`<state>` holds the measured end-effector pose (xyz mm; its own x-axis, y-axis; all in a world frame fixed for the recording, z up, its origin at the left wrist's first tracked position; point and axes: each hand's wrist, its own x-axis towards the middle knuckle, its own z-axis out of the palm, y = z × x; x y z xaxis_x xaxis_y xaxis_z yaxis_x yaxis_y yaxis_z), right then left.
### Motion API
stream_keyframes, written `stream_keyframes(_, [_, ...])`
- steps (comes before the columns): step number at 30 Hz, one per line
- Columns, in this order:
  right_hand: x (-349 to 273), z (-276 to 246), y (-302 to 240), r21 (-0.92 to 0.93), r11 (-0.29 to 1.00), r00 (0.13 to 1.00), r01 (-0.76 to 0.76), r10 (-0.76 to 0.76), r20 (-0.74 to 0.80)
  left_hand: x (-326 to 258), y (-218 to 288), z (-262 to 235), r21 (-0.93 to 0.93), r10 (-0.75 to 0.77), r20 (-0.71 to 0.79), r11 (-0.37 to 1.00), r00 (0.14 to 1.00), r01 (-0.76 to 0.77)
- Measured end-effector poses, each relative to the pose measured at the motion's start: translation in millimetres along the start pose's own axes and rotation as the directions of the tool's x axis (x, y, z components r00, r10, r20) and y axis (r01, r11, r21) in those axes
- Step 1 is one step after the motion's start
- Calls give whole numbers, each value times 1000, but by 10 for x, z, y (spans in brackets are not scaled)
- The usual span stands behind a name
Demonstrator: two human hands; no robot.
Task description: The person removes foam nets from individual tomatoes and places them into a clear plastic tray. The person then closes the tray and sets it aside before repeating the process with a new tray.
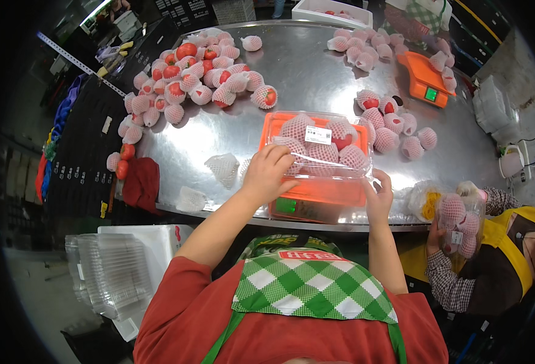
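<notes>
A: From the head view, what is each hand doing?

B: The left hand [268, 171] lies on the near left part of a clear plastic clamshell box [322, 145], fingers curled down on the lid, pressing rather than lifting. The right hand [379, 197] meets the box's near right corner, fingers bent against its edge; I cannot tell how firmly that grip closes.

A: And where is the box?

B: On an orange weighing scale [316, 197] at the near edge of the steel surface [304, 79]. It is filled with net-wrapped red fruit and has a white label [317, 134] on the lid.

A: Which step would you say this is?

B: I judge the lid is being pressed shut while the box sits on the scale. The next move likely needs both hands squeezing along the near rim so the lid catches without crushing the fruit.

A: Anything nearby?

B: A heap of net-wrapped fruit [188, 79] towards the far left corner, a second orange scale [425, 79] far right, and a co-worker's hand [435, 238] holding another filled box [459, 224] off the near right edge.
</notes>
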<state>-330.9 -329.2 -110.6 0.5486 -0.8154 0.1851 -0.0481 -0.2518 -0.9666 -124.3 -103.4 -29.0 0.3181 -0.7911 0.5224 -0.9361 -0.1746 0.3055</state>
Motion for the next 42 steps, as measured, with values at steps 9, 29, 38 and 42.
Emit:
stream_keyframes(9, [-154,223,32,269,963,998,-31,15,61,100,-189,150,269,100,-134,961,986,-61])
stream_keyframes(29, [-324,346,-200,88,996,999,8,-4,-46,324,-305,193,345,424,42,844,905,-411])
stream_keyframes(38, [-249,347,5,-65,988,983,143,-149,-108,443,-247,94,371,506,193,755,840,-540])
stream_keyframes(42, [-272,328,-29,-110,988,983,111,-125,-132,410,-76,70,345,566,150,739,811,-579])
